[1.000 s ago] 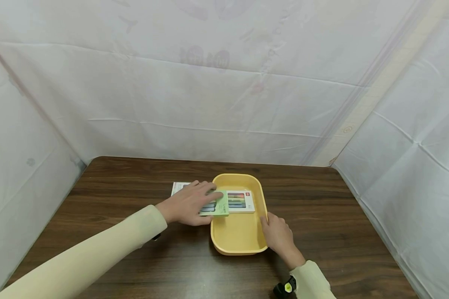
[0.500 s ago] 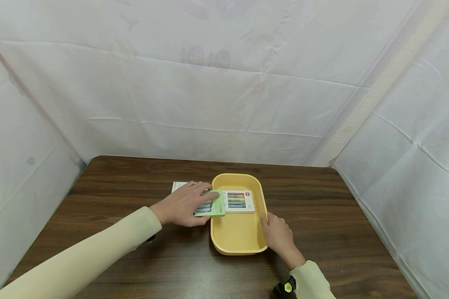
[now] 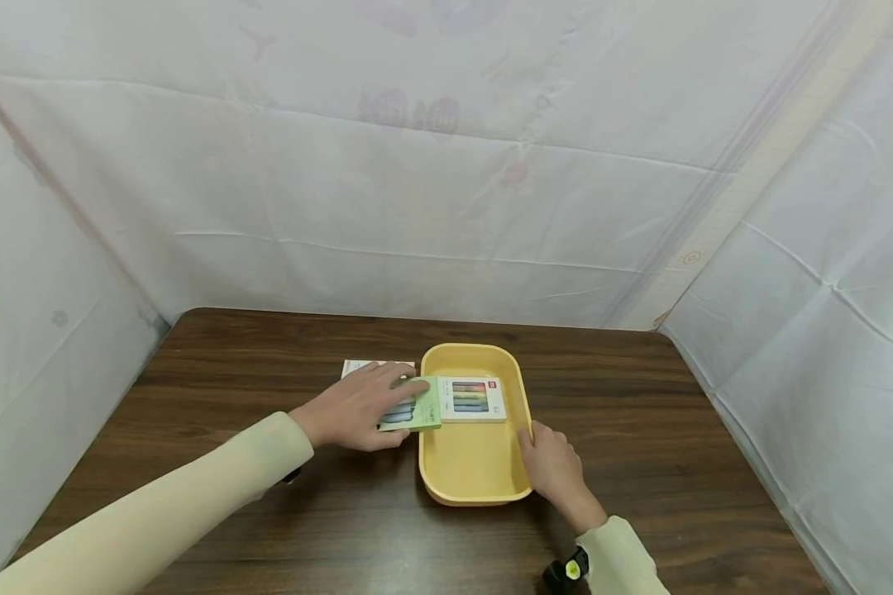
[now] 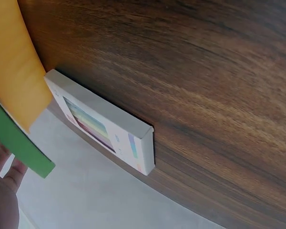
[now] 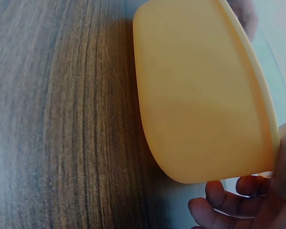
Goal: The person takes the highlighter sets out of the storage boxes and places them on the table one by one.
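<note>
From far off I see the left hand pinching the green box over the left rim of the yellow tub, while the right hand grips its right rim.

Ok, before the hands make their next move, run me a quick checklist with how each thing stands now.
1. Left hand grips the green box: ok.
2. Right hand holds the yellow bin by its rim: ok.
3. White box lies inside the bin: ok.
4. Green box clear of the bin's left edge: not ok; it overlaps it in the head view.
5. Green box not touching that edge: cannot tell.
</note>
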`<state>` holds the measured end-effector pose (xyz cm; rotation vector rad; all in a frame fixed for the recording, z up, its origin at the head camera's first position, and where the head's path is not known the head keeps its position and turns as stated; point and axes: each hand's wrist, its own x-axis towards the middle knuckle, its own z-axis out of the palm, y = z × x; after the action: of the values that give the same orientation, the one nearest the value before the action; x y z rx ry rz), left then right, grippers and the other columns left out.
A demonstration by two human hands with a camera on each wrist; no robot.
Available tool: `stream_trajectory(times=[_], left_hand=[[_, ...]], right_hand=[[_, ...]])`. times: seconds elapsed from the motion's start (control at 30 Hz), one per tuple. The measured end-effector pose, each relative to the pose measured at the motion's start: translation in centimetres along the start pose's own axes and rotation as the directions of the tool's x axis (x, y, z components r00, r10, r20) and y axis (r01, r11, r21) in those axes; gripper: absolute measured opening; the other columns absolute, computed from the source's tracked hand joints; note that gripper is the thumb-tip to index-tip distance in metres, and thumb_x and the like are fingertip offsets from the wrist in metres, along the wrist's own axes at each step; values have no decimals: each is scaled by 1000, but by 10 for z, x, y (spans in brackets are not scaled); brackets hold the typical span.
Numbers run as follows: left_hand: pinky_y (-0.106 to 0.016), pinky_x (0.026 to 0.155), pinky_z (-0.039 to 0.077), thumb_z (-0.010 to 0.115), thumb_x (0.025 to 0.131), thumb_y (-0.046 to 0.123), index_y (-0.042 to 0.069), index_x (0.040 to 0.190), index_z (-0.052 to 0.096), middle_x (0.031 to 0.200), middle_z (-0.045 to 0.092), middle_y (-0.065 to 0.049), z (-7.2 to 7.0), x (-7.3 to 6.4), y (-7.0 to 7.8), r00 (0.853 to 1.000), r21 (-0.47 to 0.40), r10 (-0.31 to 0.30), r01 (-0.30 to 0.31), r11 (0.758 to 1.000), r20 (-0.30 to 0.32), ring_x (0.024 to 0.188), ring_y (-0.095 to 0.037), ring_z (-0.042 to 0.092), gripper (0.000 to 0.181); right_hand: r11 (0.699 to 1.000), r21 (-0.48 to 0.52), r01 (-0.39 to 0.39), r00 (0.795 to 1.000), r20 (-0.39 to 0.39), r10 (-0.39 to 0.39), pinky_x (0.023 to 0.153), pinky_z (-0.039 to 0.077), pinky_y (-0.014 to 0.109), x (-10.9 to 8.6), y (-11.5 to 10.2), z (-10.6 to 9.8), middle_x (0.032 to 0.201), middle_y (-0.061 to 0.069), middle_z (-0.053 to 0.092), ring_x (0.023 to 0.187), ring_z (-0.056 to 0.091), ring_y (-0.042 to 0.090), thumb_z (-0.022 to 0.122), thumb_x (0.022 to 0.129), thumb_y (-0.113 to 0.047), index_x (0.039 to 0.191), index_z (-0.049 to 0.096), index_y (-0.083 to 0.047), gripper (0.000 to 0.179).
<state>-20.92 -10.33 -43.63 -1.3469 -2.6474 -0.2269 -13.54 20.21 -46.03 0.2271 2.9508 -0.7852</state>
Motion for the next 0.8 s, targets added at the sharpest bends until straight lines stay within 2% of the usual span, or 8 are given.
stream_trajectory(times=[0.13, 0.53, 0.8], left_hand=[[-43, 102, 43, 55, 85, 52, 22, 141, 46, 137, 51, -8, 0, -3, -2, 1000, 8, 7, -7, 1000, -8, 124, -23, 50, 64], [-45, 105, 42, 54, 88, 53, 21, 145, 42, 142, 48, -9, -4, -10, -5, 999, -26, -19, 20, 999, 40, 128, -23, 49, 66], [-43, 99, 46, 57, 87, 49, 20, 144, 44, 139, 50, -8, -3, -18, -8, 1000, -19, -12, 12, 1000, 20, 125, -21, 50, 65]], right_hand=[[1000, 2, -3, 1000, -1, 3, 47, 35, 30, 1, 0, 0, 61, 2, 51, 51, 49, 15, 41, 101, -28, 79, 55, -11, 32], [1000, -2, 2, 1000, 6, -2, 47, 35, 30, 0, 1, 0, 62, 2, 52, 52, 50, 14, 40, 101, -28, 82, 56, -10, 30], [1000, -2, -4, 1000, 8, 4, 47, 35, 30, 0, 1, 0, 62, 3, 51, 51, 50, 14, 40, 101, -28, 82, 56, -10, 31]])
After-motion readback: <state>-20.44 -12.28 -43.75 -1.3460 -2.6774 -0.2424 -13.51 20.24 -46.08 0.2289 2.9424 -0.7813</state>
